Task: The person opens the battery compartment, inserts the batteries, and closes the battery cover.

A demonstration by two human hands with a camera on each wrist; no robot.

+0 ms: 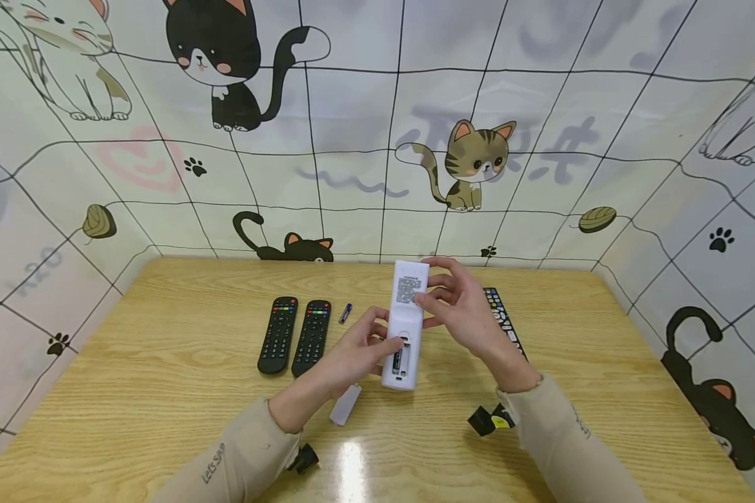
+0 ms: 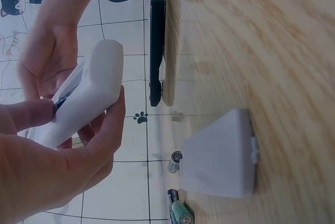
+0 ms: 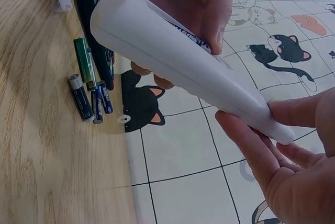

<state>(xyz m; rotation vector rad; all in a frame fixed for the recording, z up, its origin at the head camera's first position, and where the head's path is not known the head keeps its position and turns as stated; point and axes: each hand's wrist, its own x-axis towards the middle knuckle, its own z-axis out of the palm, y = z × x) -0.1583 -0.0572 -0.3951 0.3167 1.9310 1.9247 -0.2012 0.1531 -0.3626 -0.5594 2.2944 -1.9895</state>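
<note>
A white remote control [image 1: 405,300], its back turned up, is held above the table between both hands. Its battery compartment [image 1: 400,358] is uncovered, and a dark battery [image 1: 396,360] lies inside. My left hand [image 1: 355,353] grips the lower part, thumb pressed at the compartment and fingers underneath. Around the upper end, my right hand [image 1: 462,307] pinches the remote with its thumb on the back, over the printed label. A white battery cover [image 1: 346,404] lies on the table below the left hand.
Two black remotes [image 1: 278,335] lie side by side at left. A small battery [image 1: 346,313] lies near them; several batteries [image 3: 81,98], one green, show in the right wrist view. Another remote [image 1: 503,314] is partly behind the right hand. A patterned cloth wall [image 1: 352,175] borders the table.
</note>
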